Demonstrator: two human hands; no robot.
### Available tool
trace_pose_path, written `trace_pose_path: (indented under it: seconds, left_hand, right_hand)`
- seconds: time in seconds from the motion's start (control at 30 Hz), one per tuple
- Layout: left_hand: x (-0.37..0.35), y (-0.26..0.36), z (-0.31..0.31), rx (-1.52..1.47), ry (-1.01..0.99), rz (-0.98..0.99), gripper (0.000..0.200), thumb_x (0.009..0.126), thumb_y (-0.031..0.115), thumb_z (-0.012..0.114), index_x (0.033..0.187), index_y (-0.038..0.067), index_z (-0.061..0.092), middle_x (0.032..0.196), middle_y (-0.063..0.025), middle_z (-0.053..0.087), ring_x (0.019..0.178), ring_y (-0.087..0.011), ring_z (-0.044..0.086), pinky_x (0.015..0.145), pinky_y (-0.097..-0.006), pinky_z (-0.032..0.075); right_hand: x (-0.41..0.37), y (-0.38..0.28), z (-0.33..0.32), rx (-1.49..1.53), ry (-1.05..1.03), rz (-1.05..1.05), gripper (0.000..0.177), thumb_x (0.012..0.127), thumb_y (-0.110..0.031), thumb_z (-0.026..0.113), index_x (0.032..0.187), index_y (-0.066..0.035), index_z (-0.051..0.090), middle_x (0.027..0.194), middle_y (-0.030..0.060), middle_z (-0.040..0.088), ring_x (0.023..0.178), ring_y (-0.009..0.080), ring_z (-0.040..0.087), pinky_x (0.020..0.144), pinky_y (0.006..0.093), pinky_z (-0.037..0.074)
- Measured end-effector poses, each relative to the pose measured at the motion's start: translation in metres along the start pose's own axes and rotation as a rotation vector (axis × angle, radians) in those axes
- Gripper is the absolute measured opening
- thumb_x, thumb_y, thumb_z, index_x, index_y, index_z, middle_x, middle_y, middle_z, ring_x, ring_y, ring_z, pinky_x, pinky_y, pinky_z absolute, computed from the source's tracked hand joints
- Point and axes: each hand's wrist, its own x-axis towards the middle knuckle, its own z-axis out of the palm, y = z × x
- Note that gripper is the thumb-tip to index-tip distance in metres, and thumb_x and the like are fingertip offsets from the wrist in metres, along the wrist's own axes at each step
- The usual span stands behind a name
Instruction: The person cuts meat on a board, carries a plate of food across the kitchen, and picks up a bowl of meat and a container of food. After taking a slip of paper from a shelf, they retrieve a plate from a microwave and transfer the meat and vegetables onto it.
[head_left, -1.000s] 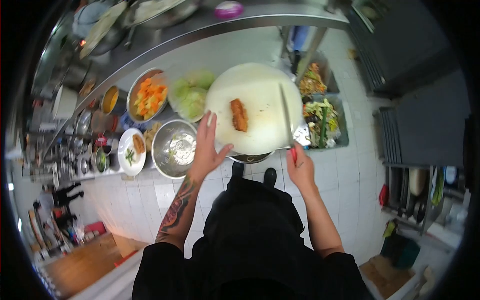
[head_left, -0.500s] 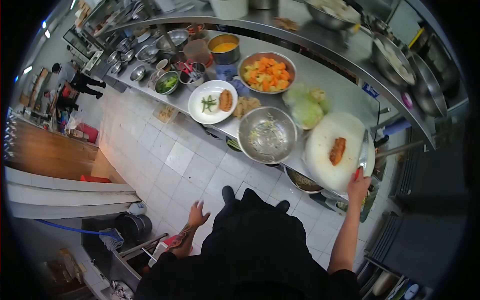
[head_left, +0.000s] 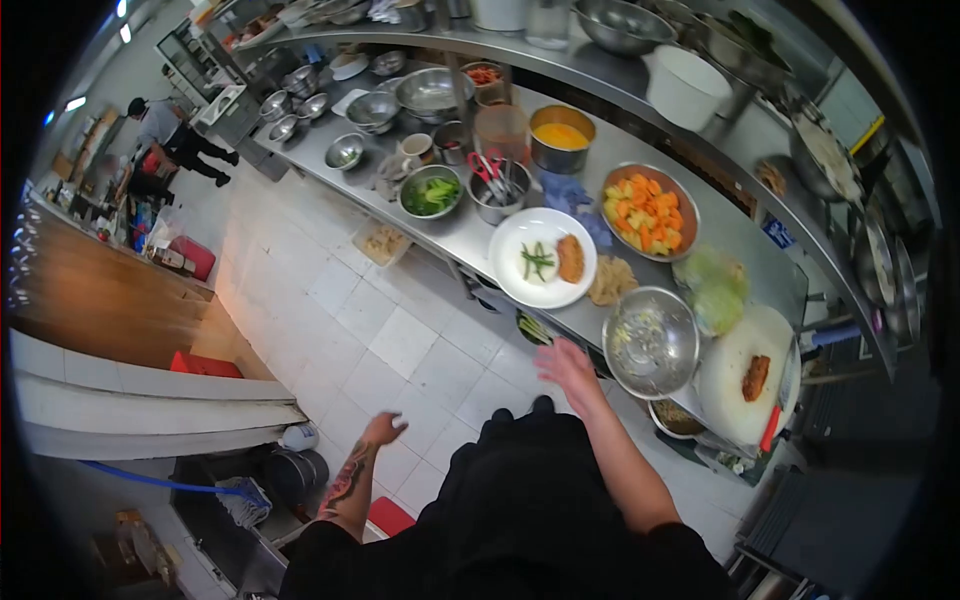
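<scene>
Through the head camera I have both hands free: the right hand (head_left: 570,374) is spread, fingers apart and nothing in them, near the counter's (head_left: 455,240) front edge below the white plate (head_left: 545,296); the left hand (head_left: 384,428) hangs loosely open over the floor, well apart from the counter, with nothing visible in it. The plate rests on the counter, between the bowl of greens (head_left: 432,194) and the big steel bowl (head_left: 625,372). I judge this a gap between handlings, the knife (head_left: 770,428) being down along the right side of the round board (head_left: 722,385). From here, work at the plate would call for lifting the right hand over the counter edge, clear of the steel bowl; work at the board, for a reach to the right. Counting, I get one plate, one board, one knife, and two browned pieces: one on the plate (head_left: 571,259), one on the board (head_left: 756,378). Beside the plate's piece lies one small bunch of green strips (head_left: 538,262), too tangled for me to number. I also count one steel bowl with scraps, one bowl of orange and yellow chunks (head_left: 645,215) and one pot of orange liquid (head_left: 560,135).
</scene>
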Motion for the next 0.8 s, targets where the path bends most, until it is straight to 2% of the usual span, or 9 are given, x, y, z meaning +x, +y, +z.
trace_pose_path:
  seconds: [0.17, 0.2, 0.27, 0.37, 0.4, 0.47, 0.53, 0.67, 0.8]
  left_hand:
    - [0.009, 0.039, -0.096, -0.534, 0.473, 0.047, 0.038, 0.094, 0.027, 0.065, 0.125, 0.005, 0.065, 0.114, -0.0171, 0.07, 0.105, -0.0264, 0.067, 0.092, -0.0353, 0.052]
    - [0.005, 0.033, -0.102, -0.722, 0.555, 0.031, 0.036, 0.095, 0.025, 0.064, 0.125, 0.005, 0.065, 0.111, -0.0152, 0.071, 0.102, -0.0226, 0.068, 0.09, -0.0329, 0.052]
    - [-0.023, 0.007, -0.077, -0.62, 0.601, -0.07, 0.033, 0.096, 0.025, 0.064, 0.122, 0.005, 0.066, 0.105, -0.0124, 0.073, 0.099, -0.0205, 0.069, 0.088, -0.0324, 0.053]
    - [-0.085, -0.033, 0.006, -0.677, 0.323, -0.466, 0.039, 0.096, 0.036, 0.06, 0.119, 0.005, 0.067, 0.107, -0.0168, 0.072, 0.101, -0.0271, 0.069, 0.091, -0.0376, 0.052]
    - [-0.106, -0.081, 0.085, -0.532, 0.272, -0.48, 0.042, 0.096, 0.038, 0.057, 0.12, 0.005, 0.067, 0.107, -0.0185, 0.071, 0.102, -0.0301, 0.068, 0.091, -0.0412, 0.051]
    - [-0.168, -0.088, 0.107, -0.41, -0.108, -0.541, 0.037, 0.097, 0.031, 0.055, 0.118, 0.003, 0.066, 0.109, -0.0182, 0.07, 0.106, -0.0309, 0.066, 0.091, -0.0402, 0.052]
    - [-0.194, -0.103, 0.121, -0.441, -0.243, -0.609, 0.038, 0.097, 0.033, 0.055, 0.119, 0.004, 0.065, 0.11, -0.0184, 0.07, 0.107, -0.0321, 0.066, 0.092, -0.0414, 0.051]
    - [-0.181, -0.171, 0.068, -0.44, -0.329, -0.613, 0.041, 0.097, 0.037, 0.055, 0.119, 0.004, 0.065, 0.111, -0.019, 0.069, 0.107, -0.0347, 0.064, 0.092, -0.0439, 0.051]
    - [-0.084, -0.294, -0.036, -0.296, -0.293, -0.456, 0.045, 0.096, 0.041, 0.056, 0.12, 0.004, 0.064, 0.111, -0.0196, 0.068, 0.107, -0.0373, 0.063, 0.093, -0.0464, 0.05]
  right_hand:
    - [0.15, 0.024, -0.019, 0.518, 0.263, 0.014, 0.056, 0.101, -0.03, 0.057, 0.139, 0.007, 0.037, 0.135, 0.0268, 0.052, 0.123, 0.0415, 0.056, 0.099, 0.0529, 0.051]
    - [0.159, 0.029, -0.017, 0.461, 0.333, -0.051, 0.051, 0.1, -0.021, 0.055, 0.14, 0.005, 0.036, 0.135, 0.026, 0.052, 0.121, 0.0419, 0.057, 0.1, 0.0571, 0.05]
    - [0.173, 0.039, -0.021, 0.381, 0.418, -0.109, 0.047, 0.095, -0.005, 0.05, 0.14, 0.0, 0.039, 0.135, 0.0234, 0.053, 0.119, 0.0411, 0.058, 0.096, 0.058, 0.052]
    - [0.166, 0.059, -0.029, 0.363, 0.393, -0.286, 0.053, 0.094, -0.001, 0.05, 0.144, 0.0, 0.035, 0.14, 0.0215, 0.048, 0.124, 0.0388, 0.055, 0.099, 0.0572, 0.049]
    - [0.158, 0.066, -0.035, 0.313, 0.454, -0.244, 0.054, 0.093, 0.0, 0.051, 0.145, -0.002, 0.035, 0.142, 0.0202, 0.047, 0.125, 0.0377, 0.055, 0.101, 0.0559, 0.049]
    - [0.13, 0.057, -0.017, 0.319, 0.512, -0.222, 0.059, 0.09, 0.001, 0.053, 0.146, -0.007, 0.036, 0.141, 0.0145, 0.049, 0.124, 0.0325, 0.054, 0.103, 0.0525, 0.047]
    - [0.099, 0.043, 0.012, 0.226, 0.613, -0.216, 0.056, 0.091, -0.001, 0.053, 0.145, -0.007, 0.039, 0.139, 0.0142, 0.052, 0.123, 0.0308, 0.056, 0.099, 0.0514, 0.051]
    - [0.048, 0.008, 0.083, -0.031, 0.691, -0.174, 0.05, 0.093, -0.006, 0.053, 0.142, -0.007, 0.043, 0.133, 0.014, 0.056, 0.117, 0.0308, 0.06, 0.092, 0.0509, 0.056]
    - [0.06, -0.026, 0.196, -0.052, 0.675, -0.164, 0.05, 0.093, -0.009, 0.054, 0.142, -0.006, 0.043, 0.134, 0.012, 0.056, 0.12, 0.0278, 0.059, 0.093, 0.0457, 0.054]
